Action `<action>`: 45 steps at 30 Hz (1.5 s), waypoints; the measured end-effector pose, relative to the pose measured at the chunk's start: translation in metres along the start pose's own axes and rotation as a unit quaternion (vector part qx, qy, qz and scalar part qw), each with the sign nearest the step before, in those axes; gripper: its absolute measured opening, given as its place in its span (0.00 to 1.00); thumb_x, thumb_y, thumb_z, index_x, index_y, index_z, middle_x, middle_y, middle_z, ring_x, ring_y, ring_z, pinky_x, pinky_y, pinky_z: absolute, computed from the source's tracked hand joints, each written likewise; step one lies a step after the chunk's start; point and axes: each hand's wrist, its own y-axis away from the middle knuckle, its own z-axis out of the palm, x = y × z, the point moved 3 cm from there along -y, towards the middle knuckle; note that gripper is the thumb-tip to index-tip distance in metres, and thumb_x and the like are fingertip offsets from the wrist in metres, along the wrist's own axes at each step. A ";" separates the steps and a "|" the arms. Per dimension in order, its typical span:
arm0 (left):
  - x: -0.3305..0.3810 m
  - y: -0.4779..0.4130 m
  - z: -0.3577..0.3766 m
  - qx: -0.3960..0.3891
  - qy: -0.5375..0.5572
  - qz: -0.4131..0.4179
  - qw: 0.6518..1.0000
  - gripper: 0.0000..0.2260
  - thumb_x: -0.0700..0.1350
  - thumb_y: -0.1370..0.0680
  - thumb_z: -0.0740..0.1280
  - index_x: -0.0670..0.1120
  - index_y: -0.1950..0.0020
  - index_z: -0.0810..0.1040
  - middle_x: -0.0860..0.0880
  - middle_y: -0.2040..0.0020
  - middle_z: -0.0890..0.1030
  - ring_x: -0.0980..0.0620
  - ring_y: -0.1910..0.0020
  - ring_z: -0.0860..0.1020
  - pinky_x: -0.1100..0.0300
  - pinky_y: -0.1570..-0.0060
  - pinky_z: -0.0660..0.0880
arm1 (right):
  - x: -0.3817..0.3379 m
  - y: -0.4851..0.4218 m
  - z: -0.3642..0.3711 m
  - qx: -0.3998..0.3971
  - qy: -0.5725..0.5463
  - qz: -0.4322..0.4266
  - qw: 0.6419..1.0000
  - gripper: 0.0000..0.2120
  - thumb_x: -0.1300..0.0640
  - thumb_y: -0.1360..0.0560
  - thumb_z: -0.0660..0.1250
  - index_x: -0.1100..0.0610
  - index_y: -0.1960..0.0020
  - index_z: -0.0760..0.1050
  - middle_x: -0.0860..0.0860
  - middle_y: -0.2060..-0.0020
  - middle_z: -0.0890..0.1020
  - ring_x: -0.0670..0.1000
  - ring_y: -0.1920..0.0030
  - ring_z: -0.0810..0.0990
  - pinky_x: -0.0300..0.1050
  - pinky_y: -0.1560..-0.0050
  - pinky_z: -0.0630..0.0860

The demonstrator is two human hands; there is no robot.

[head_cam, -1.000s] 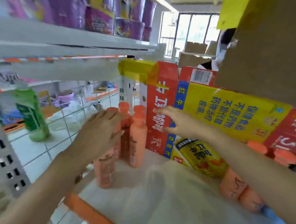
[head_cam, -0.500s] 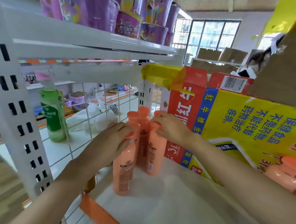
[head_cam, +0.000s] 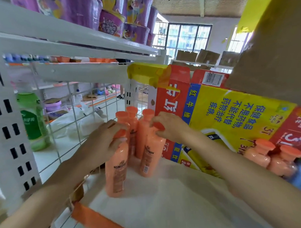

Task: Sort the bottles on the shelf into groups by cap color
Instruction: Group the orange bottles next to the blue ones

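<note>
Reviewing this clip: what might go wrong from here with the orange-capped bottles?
The left hand grips the front bottle, which stands near the shelf's front edge; it might slip off. The right hand holds the second bottle by its cap in a tight upright cluster, so a nudge may topple neighbours. The tilted carton beside them could slide.

Bare shelf [head_cam: 166, 198] in front; wire grid [head_cam: 75, 126] left, carton [head_cam: 223, 114] right.

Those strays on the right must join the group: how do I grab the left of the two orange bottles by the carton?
Likely best: take the left stray bottle at its narrow neck under the cap, coming from above and in front: the carton stands close behind it, and the second bottle crowds its right.
</note>
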 end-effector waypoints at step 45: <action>0.282 -0.070 0.165 -0.168 0.112 0.121 0.972 0.15 0.50 0.24 0.65 0.50 0.38 0.74 0.51 0.40 0.75 0.53 0.41 0.72 0.60 0.40 0.67 | 0.182 0.246 -0.085 -0.079 0.073 0.142 0.984 0.15 0.53 0.33 0.72 0.48 0.46 0.78 0.46 0.56 0.76 0.45 0.56 0.71 0.41 0.58 0.65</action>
